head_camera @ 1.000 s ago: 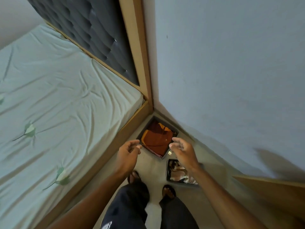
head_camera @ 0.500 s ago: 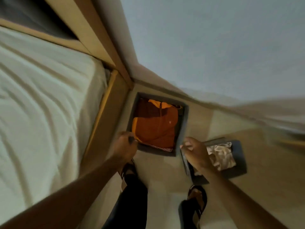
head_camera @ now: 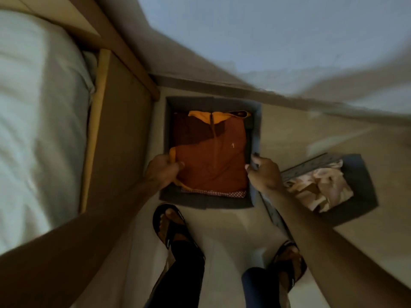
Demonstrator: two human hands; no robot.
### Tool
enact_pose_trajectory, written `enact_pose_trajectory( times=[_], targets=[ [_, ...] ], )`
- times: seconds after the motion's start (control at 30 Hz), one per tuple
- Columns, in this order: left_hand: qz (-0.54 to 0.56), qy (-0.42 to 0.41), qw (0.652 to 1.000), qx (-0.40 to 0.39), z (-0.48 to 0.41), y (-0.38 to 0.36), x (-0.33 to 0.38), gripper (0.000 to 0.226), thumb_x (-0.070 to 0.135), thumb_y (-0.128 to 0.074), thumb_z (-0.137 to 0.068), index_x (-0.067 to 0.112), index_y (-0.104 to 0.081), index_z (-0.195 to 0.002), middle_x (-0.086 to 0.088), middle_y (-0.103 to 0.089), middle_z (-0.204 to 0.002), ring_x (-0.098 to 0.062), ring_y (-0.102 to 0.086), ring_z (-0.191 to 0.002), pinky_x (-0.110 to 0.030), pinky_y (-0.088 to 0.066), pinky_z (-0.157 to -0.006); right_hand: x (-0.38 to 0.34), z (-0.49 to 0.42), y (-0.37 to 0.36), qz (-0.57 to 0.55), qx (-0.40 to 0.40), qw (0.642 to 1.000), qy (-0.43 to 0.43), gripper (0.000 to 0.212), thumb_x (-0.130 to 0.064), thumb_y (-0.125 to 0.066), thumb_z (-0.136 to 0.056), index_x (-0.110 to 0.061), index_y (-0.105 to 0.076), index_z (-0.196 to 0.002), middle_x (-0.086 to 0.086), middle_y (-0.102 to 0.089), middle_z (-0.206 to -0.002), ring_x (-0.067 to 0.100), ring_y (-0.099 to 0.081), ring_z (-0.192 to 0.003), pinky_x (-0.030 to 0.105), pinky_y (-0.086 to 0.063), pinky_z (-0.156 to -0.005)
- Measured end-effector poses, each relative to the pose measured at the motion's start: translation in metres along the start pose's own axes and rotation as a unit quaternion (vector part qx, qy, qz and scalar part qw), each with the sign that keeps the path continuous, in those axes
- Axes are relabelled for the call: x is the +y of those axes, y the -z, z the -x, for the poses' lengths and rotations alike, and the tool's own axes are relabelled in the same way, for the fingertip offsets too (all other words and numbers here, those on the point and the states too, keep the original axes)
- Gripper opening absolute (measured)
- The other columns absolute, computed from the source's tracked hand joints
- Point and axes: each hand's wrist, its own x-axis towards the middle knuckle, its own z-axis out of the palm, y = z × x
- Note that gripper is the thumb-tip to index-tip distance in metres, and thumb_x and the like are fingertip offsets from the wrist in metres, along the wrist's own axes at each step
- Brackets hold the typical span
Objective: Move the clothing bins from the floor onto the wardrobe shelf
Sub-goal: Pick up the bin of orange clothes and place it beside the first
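- Low in the frame, two feet in dark sandals (head_camera: 171,225) stand on the pale floor (head_camera: 222,241), dark trouser legs below them.
- Just above, at centre, the left hand (head_camera: 161,172) grips the left wall of a dark grey bin (head_camera: 200,200), thumb lying on the folded rust-orange garment (head_camera: 211,161) inside.
- The right hand (head_camera: 264,174) pinches the same bin's right wall, fingers curled over the rim.
- This bin sits on the floor in the corner, beside the wooden bed frame (head_camera: 120,134) at left.
- At right, a second grey bin (head_camera: 364,190) with pale crumpled cloth (head_camera: 320,190) lies tilted on the floor, blurred.
- The white mattress (head_camera: 37,118) fills the left; the wall (head_camera: 266,30) runs across the top.
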Motion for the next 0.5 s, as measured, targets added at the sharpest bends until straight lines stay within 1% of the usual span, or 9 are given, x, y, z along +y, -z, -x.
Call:
enact_pose_trajectory(
  times=[0.07,0.13,0.17,0.23,0.27,0.4,0.47,0.5],
  targets=[
    [-0.006,-0.005,1.000,0.002,0.032,0.008,0.005,0.037,0.025,-0.063,-0.091,0.016,-0.060,-0.127,-0.007,-0.064,-0.126,-0.026,-0.060,-0.110,-0.031,-0.046,-0.090,-0.004,0.028,0.013,0.004,-0.002,1.000,0.012,0.054,-0.026,-0.054,-0.096,-0.009,-0.039,-0.145,0.010,-0.042,-0.150,0.028,-0.043,-0.136,0.040,-0.037,-0.113],
    [-0.015,0.005,1.000,0.005,0.077,0.017,0.012,0.042,0.027,-0.061,-0.092,0.017,-0.055,-0.132,-0.007,-0.061,-0.130,-0.027,-0.057,-0.118,-0.035,-0.044,-0.096,-0.008,0.066,0.031,0.006,-0.010,0.999,0.032,0.055,-0.026,-0.054,-0.096,-0.009,-0.037,-0.146,0.010,-0.041,-0.151,0.027,-0.043,-0.136,0.040,-0.037,-0.112],
    [-0.030,0.008,0.999,0.008,0.105,0.023,0.015,0.042,0.030,-0.061,-0.092,0.019,-0.055,-0.132,-0.006,-0.061,-0.131,-0.027,-0.057,-0.118,-0.037,-0.044,-0.098,-0.010,0.092,0.044,0.005,-0.013,0.999,0.041,0.055,-0.025,-0.054,-0.096,-0.008,-0.037,-0.145,0.011,-0.042,-0.150,0.026,-0.044,-0.135,0.039,-0.038,-0.111],
    [-0.053,0.000,0.999,0.008,0.154,0.031,0.020,0.041,0.034,-0.061,-0.090,0.021,-0.056,-0.129,-0.006,-0.062,-0.128,-0.026,-0.059,-0.113,-0.040,-0.047,-0.098,-0.010,0.134,0.067,0.015,-0.021,0.998,0.062,0.054,-0.024,-0.054,-0.095,-0.007,-0.038,-0.145,0.015,-0.049,-0.144,0.023,-0.053,-0.124,0.034,-0.042,-0.103],
    [-0.062,-0.006,0.998,0.010,0.187,0.035,0.023,0.042,0.035,-0.061,-0.090,0.021,-0.056,-0.129,-0.006,-0.063,-0.127,-0.024,-0.060,-0.111,-0.039,-0.048,-0.097,-0.008,0.162,0.083,0.025,-0.030,0.997,0.069,0.055,-0.025,-0.054,-0.095,-0.007,-0.039,-0.145,0.016,-0.052,-0.141,0.022,-0.055,-0.120,0.033,-0.043,-0.099],
    [-0.102,-0.041,0.994,0.015,0.318,0.035,0.044,0.047,0.033,-0.058,-0.093,0.017,-0.050,-0.137,-0.005,-0.062,-0.126,-0.015,-0.055,-0.096,-0.030,-0.044,-0.081,0.005,0.265,0.155,0.034,-0.040,0.995,0.083,0.055,-0.024,-0.055,-0.094,-0.007,-0.040,-0.144,0.015,-0.050,-0.143,0.028,-0.049,-0.130,0.035,-0.041,-0.104],
    [-0.119,-0.056,0.991,0.017,0.385,0.031,0.056,0.046,0.031,-0.057,-0.094,0.017,-0.050,-0.137,-0.004,-0.063,-0.124,-0.014,-0.055,-0.096,-0.027,-0.042,-0.079,0.019,0.318,0.195,0.034,-0.033,0.996,0.080,0.054,-0.026,-0.055,-0.094,-0.009,-0.041,-0.144,0.011,-0.049,-0.145,0.027,-0.048,-0.131,0.033,-0.041,-0.103],
    [-0.125,-0.066,0.990,0.018,0.424,0.027,0.063,0.045,0.031,-0.057,-0.094,0.017,-0.051,-0.137,-0.003,-0.063,-0.124,-0.017,-0.058,-0.099,-0.027,-0.043,-0.080,0.028,0.349,0.220,0.033,-0.026,0.996,0.076,0.054,-0.027,-0.056,-0.094,-0.011,-0.042,-0.144,0.010,-0.049,-0.145,0.027,-0.048,-0.131,0.033,-0.041,-0.103]
  ],
)
